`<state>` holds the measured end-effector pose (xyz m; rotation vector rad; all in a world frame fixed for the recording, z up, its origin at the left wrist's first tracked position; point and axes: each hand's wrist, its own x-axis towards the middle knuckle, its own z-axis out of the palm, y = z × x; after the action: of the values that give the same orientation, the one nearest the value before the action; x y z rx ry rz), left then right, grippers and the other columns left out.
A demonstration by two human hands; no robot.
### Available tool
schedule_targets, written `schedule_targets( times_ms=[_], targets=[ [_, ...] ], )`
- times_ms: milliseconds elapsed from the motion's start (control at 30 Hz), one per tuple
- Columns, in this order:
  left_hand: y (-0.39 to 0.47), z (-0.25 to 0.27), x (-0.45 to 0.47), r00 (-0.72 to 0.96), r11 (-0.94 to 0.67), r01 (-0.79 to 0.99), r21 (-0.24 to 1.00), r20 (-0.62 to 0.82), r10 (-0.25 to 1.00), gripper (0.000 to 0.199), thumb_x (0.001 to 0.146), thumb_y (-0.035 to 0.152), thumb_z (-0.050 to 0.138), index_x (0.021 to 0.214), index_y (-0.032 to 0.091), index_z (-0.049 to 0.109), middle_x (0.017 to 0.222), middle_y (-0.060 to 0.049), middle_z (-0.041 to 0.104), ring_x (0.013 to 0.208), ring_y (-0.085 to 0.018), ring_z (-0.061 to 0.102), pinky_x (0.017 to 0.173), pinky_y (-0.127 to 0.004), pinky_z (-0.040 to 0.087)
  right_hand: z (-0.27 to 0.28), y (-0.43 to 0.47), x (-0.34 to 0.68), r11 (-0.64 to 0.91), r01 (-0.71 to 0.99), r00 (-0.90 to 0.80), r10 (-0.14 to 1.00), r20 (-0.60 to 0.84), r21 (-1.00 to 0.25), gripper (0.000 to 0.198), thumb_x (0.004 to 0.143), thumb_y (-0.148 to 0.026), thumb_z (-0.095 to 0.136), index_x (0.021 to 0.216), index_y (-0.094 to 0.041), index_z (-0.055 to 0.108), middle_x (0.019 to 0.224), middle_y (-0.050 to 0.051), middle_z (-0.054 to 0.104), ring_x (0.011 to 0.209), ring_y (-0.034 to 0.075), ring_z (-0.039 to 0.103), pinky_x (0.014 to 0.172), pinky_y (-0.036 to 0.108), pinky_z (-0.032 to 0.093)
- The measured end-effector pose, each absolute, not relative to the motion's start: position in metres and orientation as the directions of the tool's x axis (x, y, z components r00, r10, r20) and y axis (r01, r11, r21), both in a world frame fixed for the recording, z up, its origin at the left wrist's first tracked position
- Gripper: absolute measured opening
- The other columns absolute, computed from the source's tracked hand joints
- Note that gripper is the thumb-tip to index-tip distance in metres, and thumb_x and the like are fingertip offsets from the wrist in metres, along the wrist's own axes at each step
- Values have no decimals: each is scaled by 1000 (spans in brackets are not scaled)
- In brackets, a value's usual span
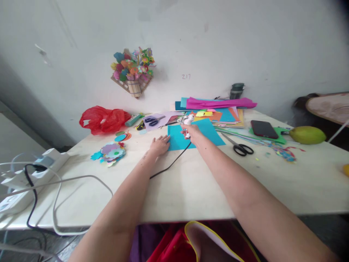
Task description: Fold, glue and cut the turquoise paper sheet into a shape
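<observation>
A bright blue sheet (208, 133) of paper or craft foam lies on the table in front of me. My left hand (160, 145) rests at its left edge, fingers stretched out, with a narrow folded strip along that edge. Wrapped round the handle of a white hot glue gun (188, 120) is my right hand (192, 132), above the middle of the sheet. The gun's nozzle points left, and its black cord (174, 160) trails down across the table toward my left forearm. The nozzle tip is too blurred to tell whether it touches the sheet.
Black scissors (241, 148), a phone (264, 129) and a green mango-like fruit (307, 134) lie to the right. Paper flowers (111, 152), a red plastic bag (105, 118) and purple-handled scissors (153, 120) are left. A power strip (51, 162) with cables occupies the left edge. Coloured sheets (218, 103) are stacked behind.
</observation>
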<state>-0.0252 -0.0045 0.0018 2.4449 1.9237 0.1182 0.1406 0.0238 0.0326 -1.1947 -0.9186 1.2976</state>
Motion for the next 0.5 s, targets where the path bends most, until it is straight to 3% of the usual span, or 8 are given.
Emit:
schedule_targets(
  times_ms=[200, 367, 500],
  targets=[
    [-6, 1, -28, 249, -254, 966, 50, 84, 965, 45, 85, 30, 26, 128, 26, 38, 140, 0, 30, 128, -21, 25, 103, -48, 16, 26, 40, 137, -123, -117, 76, 988, -132, -986, 14, 70, -21, 62, 79, -14, 54, 46, -3, 54, 37, 8, 47, 30, 16, 33],
    [-8, 3, -26, 277, -276, 961, -27, 144, 950, 49, 83, 22, 30, 131, 21, 32, 133, -5, 42, 125, -18, 32, 105, -42, 10, 29, 52, 125, -127, -86, 44, 990, -131, -988, 15, 70, -23, 62, 79, -14, 53, 44, -3, 54, 34, 8, 44, 30, 16, 34],
    [-8, 5, -26, 334, -323, 942, -89, 161, 929, 48, 79, 15, 33, 125, 21, 42, 131, -5, 45, 123, -19, 35, 106, -39, 7, 29, 59, 116, -130, -99, 40, 990, -135, -987, 14, 71, -24, 63, 72, -14, 52, 42, -3, 52, 33, 8, 44, 31, 17, 36]
  ],
)
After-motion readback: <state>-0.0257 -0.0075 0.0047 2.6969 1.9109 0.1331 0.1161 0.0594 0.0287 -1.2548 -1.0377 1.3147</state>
